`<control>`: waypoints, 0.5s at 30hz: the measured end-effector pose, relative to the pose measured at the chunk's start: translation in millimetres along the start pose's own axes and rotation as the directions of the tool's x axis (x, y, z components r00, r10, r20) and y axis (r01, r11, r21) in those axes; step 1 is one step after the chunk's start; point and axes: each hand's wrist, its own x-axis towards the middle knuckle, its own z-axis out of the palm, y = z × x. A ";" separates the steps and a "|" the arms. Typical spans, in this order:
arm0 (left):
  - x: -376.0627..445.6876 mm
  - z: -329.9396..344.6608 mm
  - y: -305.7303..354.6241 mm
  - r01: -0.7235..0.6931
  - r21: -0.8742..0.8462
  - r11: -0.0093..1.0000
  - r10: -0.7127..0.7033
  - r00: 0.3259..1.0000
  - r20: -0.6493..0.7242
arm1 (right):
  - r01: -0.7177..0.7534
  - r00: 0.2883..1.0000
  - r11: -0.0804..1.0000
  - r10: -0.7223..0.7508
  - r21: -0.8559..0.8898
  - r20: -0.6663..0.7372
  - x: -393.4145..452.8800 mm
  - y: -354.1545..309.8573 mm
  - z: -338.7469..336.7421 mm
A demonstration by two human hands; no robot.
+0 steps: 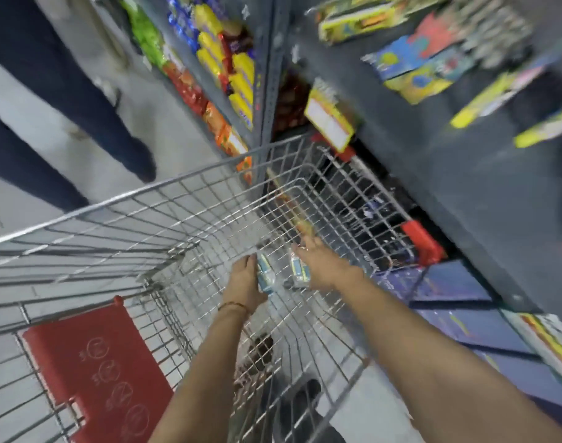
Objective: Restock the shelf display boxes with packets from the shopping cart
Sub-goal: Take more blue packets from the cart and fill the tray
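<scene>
Both my arms reach down into the wire shopping cart (164,199). My left hand (244,279) is closed around a light-blue packet (264,276) near the cart floor. My right hand (321,266) rests against a second light-blue packet (298,270), fingers partly spread over it; whether it grips it is unclear. The two packets lie side by side, a little apart. Yellow and blue display boxes (410,71) sit on the grey shelves at the upper right, blurred by motion.
The cart's red child-seat flap (97,362) is at lower left. Grey shelving (449,174) runs along the right; a second rack with colourful packets (215,65) stands ahead. Another person's dark trouser legs (59,100) stand at left on the tiled floor.
</scene>
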 end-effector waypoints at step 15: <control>-139.9 -102.0 340.1 -0.849 0.206 0.486 0.828 0.523 0.204 | 0.001 0.687 0.936 0.256 0.353 -0.680 -356.0 103.9 -95.4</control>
